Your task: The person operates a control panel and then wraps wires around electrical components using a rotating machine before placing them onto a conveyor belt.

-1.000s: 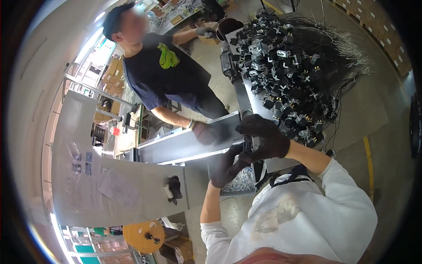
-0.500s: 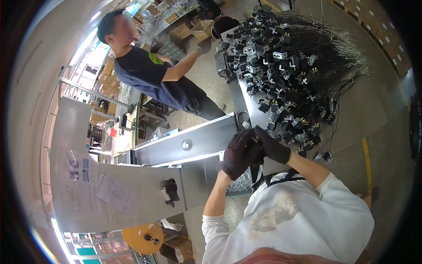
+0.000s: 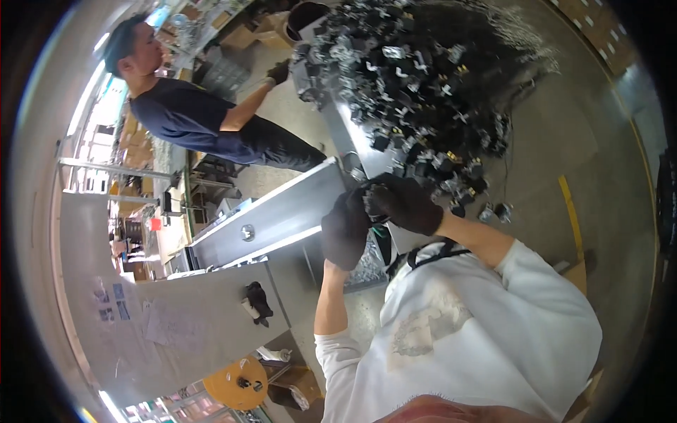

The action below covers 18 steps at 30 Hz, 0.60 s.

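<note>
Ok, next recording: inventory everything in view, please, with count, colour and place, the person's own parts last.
corded units: many, black and silver, heaped top centre
cables: many, dark, upper right
cartons: several, brown, top right
co-worker: one, dark clothing, upper left
conveyor: one, dark grey, left of centre
round part: one, silvery, on conveyor
small parts: uncountable, silvery, below hands
panel: one, pale grey, lower left
black object: one, on panel
reel: one, orange-yellow, bottom left
left hand: one, dark glove, centre
right hand: one, dark glove, beside left

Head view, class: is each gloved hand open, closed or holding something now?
Left hand: beside the right; grip hidden, cannot be told.
Right hand: curled; whether it holds anything cannot be told.
</note>
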Each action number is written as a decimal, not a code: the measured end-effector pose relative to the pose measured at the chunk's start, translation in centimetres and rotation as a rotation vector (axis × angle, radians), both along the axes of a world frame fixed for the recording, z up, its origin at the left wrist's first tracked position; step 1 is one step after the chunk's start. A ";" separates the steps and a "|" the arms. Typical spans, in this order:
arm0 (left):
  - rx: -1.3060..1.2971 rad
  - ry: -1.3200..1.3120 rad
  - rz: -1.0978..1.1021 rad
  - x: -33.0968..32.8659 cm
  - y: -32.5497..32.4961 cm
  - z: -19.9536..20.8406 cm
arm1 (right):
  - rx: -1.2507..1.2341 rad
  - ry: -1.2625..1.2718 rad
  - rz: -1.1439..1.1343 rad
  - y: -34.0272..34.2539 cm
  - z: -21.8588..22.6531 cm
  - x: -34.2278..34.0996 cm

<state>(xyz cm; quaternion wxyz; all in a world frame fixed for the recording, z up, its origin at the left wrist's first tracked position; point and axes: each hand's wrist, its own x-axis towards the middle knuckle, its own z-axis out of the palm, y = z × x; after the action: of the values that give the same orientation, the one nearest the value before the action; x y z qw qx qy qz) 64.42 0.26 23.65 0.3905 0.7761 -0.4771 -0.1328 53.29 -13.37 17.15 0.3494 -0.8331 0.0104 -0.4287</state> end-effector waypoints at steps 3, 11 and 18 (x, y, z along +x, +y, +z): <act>0.030 -0.126 0.002 0.0 -0.9 -2.3 | 0.394 0.217 0.012 0.7 0.8 -1.1; -0.290 -0.145 -0.130 -1.2 -4.5 -4.5 | 0.625 0.099 -0.074 -0.2 0.9 -2.5; 0.149 0.066 -0.312 -5.3 -4.1 -6.4 | 0.428 0.001 -0.231 -2.7 -0.6 -4.1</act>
<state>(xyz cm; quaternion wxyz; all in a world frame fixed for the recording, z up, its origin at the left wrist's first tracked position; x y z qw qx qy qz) 59.08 -3.80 17.29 0.3220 0.7145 -0.5677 -0.2521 49.17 -16.08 16.52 0.4666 -0.7336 0.1964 -0.4534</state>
